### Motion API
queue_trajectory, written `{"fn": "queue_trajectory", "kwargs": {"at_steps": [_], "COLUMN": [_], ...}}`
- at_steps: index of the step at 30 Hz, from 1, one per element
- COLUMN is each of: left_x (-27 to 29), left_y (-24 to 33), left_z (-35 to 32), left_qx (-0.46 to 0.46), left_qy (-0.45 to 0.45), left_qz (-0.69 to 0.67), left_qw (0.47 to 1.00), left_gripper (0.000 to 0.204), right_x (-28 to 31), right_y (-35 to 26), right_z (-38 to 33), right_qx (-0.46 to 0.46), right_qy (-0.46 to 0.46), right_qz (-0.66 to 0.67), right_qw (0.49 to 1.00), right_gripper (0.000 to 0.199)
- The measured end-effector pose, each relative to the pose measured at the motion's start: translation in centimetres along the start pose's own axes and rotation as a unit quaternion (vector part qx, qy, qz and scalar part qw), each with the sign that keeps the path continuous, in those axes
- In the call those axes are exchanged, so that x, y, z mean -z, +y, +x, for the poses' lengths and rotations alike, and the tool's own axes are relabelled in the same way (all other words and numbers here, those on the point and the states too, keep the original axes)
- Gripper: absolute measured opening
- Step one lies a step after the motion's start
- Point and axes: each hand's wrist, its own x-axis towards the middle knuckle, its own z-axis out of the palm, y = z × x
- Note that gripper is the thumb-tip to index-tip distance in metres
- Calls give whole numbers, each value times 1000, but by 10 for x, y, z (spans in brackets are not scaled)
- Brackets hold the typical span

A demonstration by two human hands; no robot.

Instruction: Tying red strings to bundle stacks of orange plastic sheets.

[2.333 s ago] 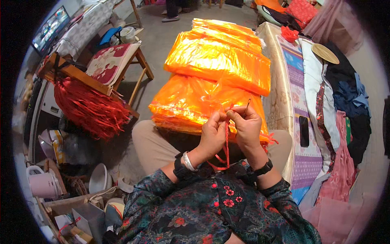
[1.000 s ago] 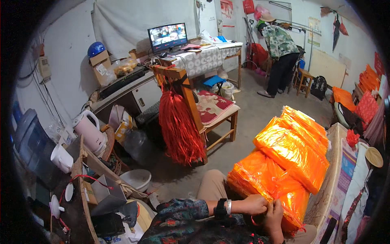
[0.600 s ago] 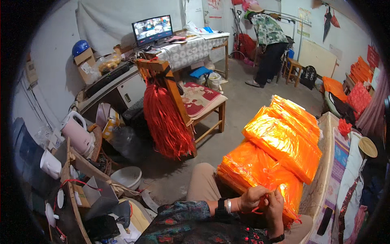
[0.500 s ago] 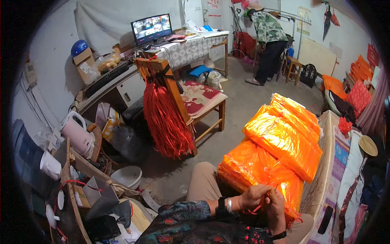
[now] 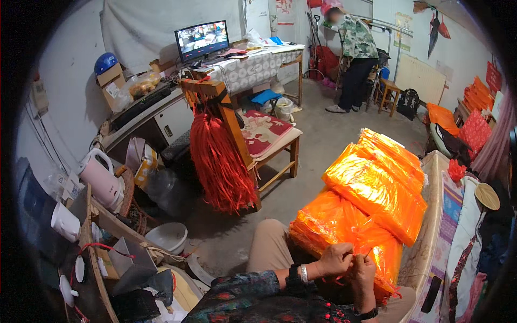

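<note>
My left hand and my right hand are close together over my lap, at the near edge of a pile of orange plastic mesh bags. Both have their fingers pinched, tips almost touching. Red cord shows just below my left hand. A short, thin, dark, needle-like sliver sticks up by my right fingertips; what it is cannot be made out. The bags lie in flat, shiny stacks, with a folded bundle on top and red cord ends at the near corner.
A wooden chair stands ahead, a bunch of red cords hanging from its back. To my right is a padded seat edge with a dark phone-like object. A white basin sits left. Another person bends over far back.
My fingertips have come a little apart and shifted, both hands still pinched over the bags. The far person's head and upper body have turned slightly. The view has tilted slightly.
</note>
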Motion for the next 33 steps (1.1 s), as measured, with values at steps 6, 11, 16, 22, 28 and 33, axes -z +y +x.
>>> {"fn": "queue_trajectory", "kwargs": {"at_steps": [6,11,16,22,28,33], "left_x": [-2,10,-6,-15,-10,-9], "left_y": [-3,-4,2,3,10,16], "left_z": [6,5,-4,-11,-6,1], "left_qx": [238,317,31,-19,70,170], "left_qy": [-100,-273,-130,-163,-215,-213], "left_qz": [-220,-484,-121,-35,-87,-247], "left_qw": [941,769,984,986,970,930], "left_gripper": [8,20,19,14,14,19], "right_x": [0,5,12,23,17,1], "right_y": [-8,-27,-29,-20,-24,-35], "right_z": [-5,-19,-22,-16,-23,-23], "right_qx": [52,-79,-33,24,20,28], "right_qy": [-9,-164,-112,-78,-67,-3], "right_qz": [-169,58,81,-6,-3,-101], "right_qw": [984,982,990,997,998,995], "right_gripper": [12,17,20,10,12,11]}}
